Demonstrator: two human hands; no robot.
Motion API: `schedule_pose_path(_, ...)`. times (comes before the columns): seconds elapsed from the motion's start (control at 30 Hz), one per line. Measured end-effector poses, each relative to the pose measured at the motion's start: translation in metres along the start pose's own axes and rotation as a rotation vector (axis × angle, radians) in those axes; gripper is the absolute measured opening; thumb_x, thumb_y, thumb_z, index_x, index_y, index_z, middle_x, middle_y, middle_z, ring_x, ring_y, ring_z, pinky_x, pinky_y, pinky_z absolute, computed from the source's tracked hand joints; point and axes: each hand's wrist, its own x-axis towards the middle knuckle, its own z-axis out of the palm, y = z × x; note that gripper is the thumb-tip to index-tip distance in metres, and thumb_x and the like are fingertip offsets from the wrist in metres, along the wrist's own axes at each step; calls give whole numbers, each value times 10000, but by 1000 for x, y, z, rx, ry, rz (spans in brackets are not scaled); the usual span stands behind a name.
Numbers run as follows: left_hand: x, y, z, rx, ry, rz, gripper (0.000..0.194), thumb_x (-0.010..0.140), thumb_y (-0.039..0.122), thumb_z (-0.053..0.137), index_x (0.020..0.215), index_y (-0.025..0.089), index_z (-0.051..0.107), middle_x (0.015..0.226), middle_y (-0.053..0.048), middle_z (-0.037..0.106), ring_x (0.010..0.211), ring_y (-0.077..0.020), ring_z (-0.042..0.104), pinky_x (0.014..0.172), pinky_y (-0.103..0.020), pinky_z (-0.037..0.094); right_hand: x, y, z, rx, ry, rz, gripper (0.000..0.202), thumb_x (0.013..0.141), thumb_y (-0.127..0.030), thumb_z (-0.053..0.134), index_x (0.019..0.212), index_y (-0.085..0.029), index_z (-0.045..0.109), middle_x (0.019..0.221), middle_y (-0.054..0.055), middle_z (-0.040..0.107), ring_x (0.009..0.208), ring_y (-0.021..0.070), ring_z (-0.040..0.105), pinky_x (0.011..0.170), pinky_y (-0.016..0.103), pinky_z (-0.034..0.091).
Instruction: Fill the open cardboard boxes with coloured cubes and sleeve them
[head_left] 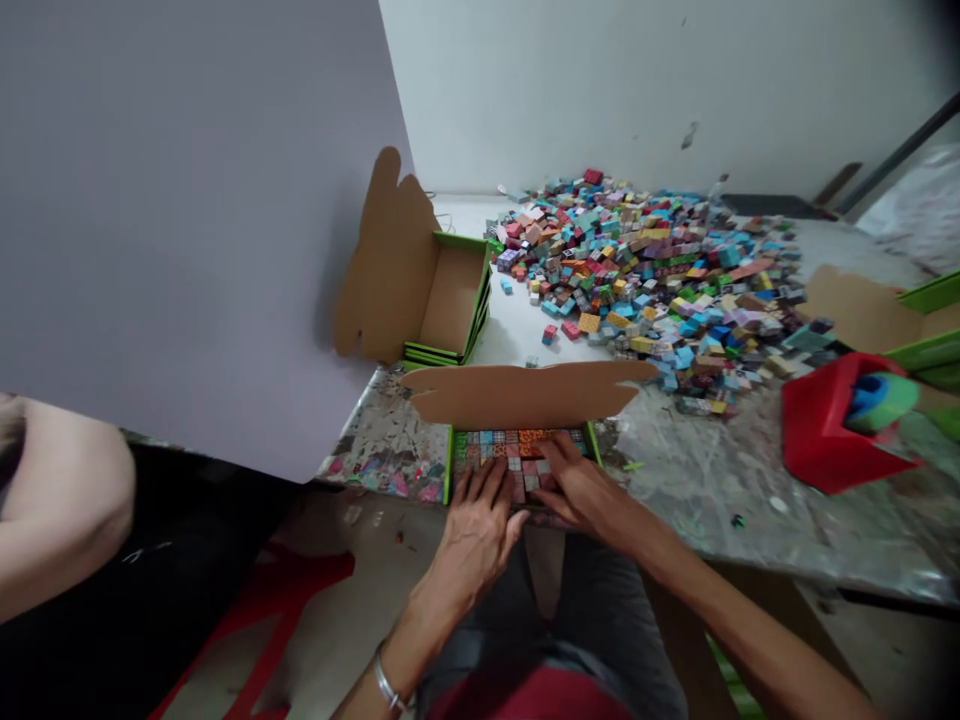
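Resting with its fingers slightly spread, the left hand (476, 530) lies on patterned blocks (514, 440) inside a green-edged box (448, 472) at the near edge of the table (720, 500); the right hand (581, 490) curls over blocks at the box's right, whether pinching one I cannot tell. Just behind, a cardboard flap (532, 395) stands up between the hands and the loose heap (645, 265). A red container (817, 435) sits rightward; leftward, a grey panel (187, 200) blocks the view beside stacked open boxes (454, 300). Farthest is a pale wall (600, 90).

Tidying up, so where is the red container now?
In the head view, the red container stands on the table at the right, near the lower right of the block pile.
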Motion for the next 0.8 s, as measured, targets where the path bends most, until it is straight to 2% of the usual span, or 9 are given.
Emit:
schedule_pose_path(0.1,-2,-1,-1,6,1,9,400,931,341,453,1260,124,523,1382,-138,493,1293,-292,437,1051,-469,403,-1,7,4,31,57,35,307,833,-144,511,1140,-155,495,1112,125,540,845,187,612,749,338,510)
schedule_pose_path(0.23,-1,0,3,36,65,76,417,939,362,426,1263,117,522,1358,-154,513,1257,-304,476,995,-480,453,-4,-1,5,52,59,50,204,838,-117,500,1034,-167,534,971,69,601,809,159,598,725,281,491)
schedule_pose_path(0.37,7,5,14,36,142,207,446,947,354,412,1334,139,457,1388,-117,495,1265,-265,475,1001,-441,460,-20,4,-17,37,141,39,156,867,-191,522,1013,-190,576,1026,69,600,883,173,599,762,281,480)
schedule_pose_path(0.43,11,7,19,33,156,263,450,942,346,430,1352,160,437,1378,-82,513,1270,-236,475,1001,-413,467,-32,31,-40,68,279,86,133,900,-263,492,935,-193,599,951,61,611,851,171,594,765,286,476)
schedule_pose_path(0.5,15,7,22,42,174,295,439,940,350,437,1339,167,453,1341,-62,552,1242,-213,506,968,-379,497,-40,75,-62,14,516,216,221,918,-342,455,945,-182,604,943,81,611,901,200,580,821,334,463)
schedule_pose_path(0.6,19,5,22,68,213,322,430,937,373,433,1314,171,481,1299,-50,589,1200,-205,545,921,-356,530,-35,150,-83,-204,813,592,573,795,-501,603,1217,-123,518,1187,188,531,1127,333,482,937,484,389)
schedule_pose_path(0.63,20,5,21,75,223,331,433,937,377,431,1314,170,481,1293,-49,594,1193,-203,552,914,-349,534,-29,171,-84,-234,816,703,702,747,-530,643,1281,-108,472,1238,218,491,1149,370,458,928,514,383)
schedule_pose_path(0.7,22,4,19,90,240,344,435,939,371,424,1319,167,477,1285,-49,600,1178,-194,563,902,-330,541,-17,197,-78,-273,761,776,752,729,-529,656,1326,-126,441,1284,230,447,1150,398,444,889,534,395)
schedule_pose_path(0.8,24,4,17,102,237,341,429,941,363,422,1325,178,473,1277,-46,607,1166,-180,571,901,-306,541,-9,195,-55,-325,684,634,551,799,-428,585,1286,-188,492,1270,179,462,1114,361,461,862,509,419)
